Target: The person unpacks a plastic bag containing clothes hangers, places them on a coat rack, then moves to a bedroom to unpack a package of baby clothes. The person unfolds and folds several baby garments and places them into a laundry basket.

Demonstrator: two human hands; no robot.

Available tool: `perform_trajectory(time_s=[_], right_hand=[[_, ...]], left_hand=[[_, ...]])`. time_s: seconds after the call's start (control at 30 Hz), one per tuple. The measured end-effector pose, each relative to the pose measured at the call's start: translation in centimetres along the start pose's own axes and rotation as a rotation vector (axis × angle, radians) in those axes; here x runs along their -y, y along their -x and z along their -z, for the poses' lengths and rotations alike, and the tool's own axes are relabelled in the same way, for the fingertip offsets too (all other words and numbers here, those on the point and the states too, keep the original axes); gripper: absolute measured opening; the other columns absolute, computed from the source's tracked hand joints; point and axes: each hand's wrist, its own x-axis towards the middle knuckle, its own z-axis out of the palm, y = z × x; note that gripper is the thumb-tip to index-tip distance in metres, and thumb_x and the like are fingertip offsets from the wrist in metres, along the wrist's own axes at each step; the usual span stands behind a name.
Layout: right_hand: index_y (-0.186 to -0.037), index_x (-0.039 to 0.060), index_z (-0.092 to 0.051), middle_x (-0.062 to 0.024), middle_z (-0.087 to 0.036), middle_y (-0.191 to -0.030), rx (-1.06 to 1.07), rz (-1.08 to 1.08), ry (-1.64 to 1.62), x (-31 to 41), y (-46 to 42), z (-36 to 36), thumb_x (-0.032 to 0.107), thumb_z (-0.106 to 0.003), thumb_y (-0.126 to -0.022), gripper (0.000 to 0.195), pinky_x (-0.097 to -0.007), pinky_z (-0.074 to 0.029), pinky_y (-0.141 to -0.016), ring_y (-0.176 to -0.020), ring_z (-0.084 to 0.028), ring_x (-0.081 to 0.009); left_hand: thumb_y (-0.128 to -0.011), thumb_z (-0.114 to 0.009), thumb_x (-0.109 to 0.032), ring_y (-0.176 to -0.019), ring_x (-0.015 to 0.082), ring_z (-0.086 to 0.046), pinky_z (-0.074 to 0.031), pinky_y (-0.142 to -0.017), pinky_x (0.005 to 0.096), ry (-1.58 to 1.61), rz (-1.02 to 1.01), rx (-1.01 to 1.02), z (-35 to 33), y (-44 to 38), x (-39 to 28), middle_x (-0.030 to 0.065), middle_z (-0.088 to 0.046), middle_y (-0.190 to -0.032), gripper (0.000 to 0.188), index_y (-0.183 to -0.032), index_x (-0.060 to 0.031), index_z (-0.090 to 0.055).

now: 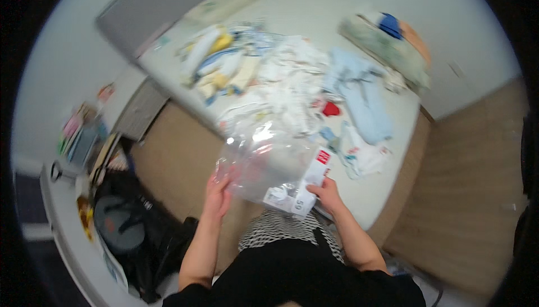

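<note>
Between my two hands hangs a clear plastic garment bag (269,163), its shiny film catching the light. My left hand (219,193) grips its left edge. With thumb on top, my right hand (326,193) pinches the right edge at a white printed strip (311,182) with a red logo. A smaller white label (280,197) sits on the bag's lower part. Beyond the bag, small white clothes (290,83) lie in a loose heap on the bed (366,197). A light blue garment (364,100) is spread to their right, with a red cloth item (331,109) beside it.
Yellow, blue and white clothes (227,62) lie at the bed's upper left. A rolled green-and-white bundle (383,50) rests at the upper right. On the left stand a bedside cabinet (141,104) and a black bag (164,239). A wooden surface (454,189) is at the right.
</note>
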Motion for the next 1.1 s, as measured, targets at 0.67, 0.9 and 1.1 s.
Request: perform_trajectory(time_s=[0.67,0.9,1.1], right_hand=[[-0.101,0.0034,-0.048,-0.0094,-0.054,-0.100,-0.727,0.461,-1.055,11.0,-24.9,46.2,0.003,-0.051,-0.079,0.022,-0.0365,-0.046,-0.078,-0.091,-0.054,-0.0240],[-0.093,-0.0017,-0.048,-0.0100,-0.055,-0.072,-0.837,-0.166,-0.879,0.6,-31.2,48.5,0.014,-0.059,-0.076,0.025,-0.0284,-0.046,-0.054,-0.061,-0.053,-0.0186],[-0.091,0.0007,-0.053,-0.0046,-0.054,-0.066,-0.911,0.131,0.148,-5.7,-30.6,38.7,0.009,-0.053,-0.076,0.017,-0.0225,-0.042,-0.045,-0.053,-0.050,-0.0107]], left_hand=[[-0.081,-0.050,-0.014,-0.083,0.0237,-0.056,-0.047,-0.073,0.0348,-0.084,0.482,-0.386,-0.7,-4.7,7.7,0.0110,-0.053,-0.098,0.029,-0.109,-0.0077,-0.044],[-0.083,-0.047,-0.012,-0.081,0.0235,-0.056,-0.047,-0.072,0.0345,-0.148,0.516,-0.585,-2.2,-5.7,8.8,0.0111,-0.054,-0.095,0.025,-0.108,-0.0083,-0.043],[-0.083,-0.047,-0.013,-0.082,0.0235,-0.056,-0.046,-0.072,0.0344,-0.126,0.486,-0.619,-2.2,-5.9,8.7,0.0113,-0.054,-0.096,0.026,-0.109,-0.0078,-0.042]])
